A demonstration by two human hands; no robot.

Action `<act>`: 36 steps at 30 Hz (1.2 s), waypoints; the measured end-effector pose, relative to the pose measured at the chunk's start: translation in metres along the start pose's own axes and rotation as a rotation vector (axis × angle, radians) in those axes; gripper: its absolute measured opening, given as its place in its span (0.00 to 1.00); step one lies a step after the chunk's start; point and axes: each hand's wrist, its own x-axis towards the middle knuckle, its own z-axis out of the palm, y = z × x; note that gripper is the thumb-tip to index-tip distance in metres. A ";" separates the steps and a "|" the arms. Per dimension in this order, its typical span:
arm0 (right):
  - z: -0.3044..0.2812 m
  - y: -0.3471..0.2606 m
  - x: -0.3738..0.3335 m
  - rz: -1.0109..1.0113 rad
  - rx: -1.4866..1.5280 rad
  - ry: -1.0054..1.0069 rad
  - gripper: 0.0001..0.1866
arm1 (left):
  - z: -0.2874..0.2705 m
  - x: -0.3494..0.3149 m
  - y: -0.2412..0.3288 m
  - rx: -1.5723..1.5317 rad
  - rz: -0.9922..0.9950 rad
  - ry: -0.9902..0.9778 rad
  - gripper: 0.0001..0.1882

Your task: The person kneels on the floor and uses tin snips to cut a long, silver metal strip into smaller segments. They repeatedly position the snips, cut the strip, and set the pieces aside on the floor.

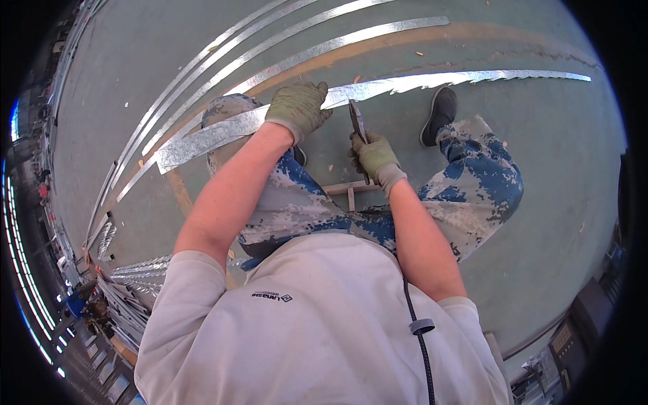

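Observation:
A long shiny sheet-metal strip [209, 137] runs crosswise in front of me, over my left knee. Toward the right its near edge is cut into a row of notches. My left hand [298, 108], in a green work glove, is closed around the strip near its middle. My right hand [375, 155], gloved too, grips a pair of tin snips [357, 121] by the handles. The jaws of the snips point away from me and meet the strip's near edge, just right of my left hand. Whether the blades are apart is too small to tell.
Several more metal strips [378, 30] lie on the green floor [526, 223] beyond and to the left. A low wooden stool [351, 189] shows between my legs. Notched metal pieces [142, 268] and stacked profiles [125, 304] lie at the lower left. Small scraps dot the floor.

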 end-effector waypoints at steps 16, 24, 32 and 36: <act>0.000 0.000 -0.006 0.071 0.115 -0.015 0.16 | -0.009 -0.003 -0.002 -0.049 -0.002 -0.057 0.27; 0.002 -0.001 -0.008 0.084 0.141 -0.037 0.16 | -0.007 -0.003 -0.002 -0.087 0.000 -0.052 0.28; 0.006 -0.010 -0.015 0.112 0.259 -0.092 0.13 | -0.008 -0.004 -0.003 -0.073 0.014 -0.010 0.24; -0.004 -0.025 -0.022 0.287 0.529 -0.335 0.10 | -0.008 -0.004 -0.005 -0.073 0.020 -0.003 0.24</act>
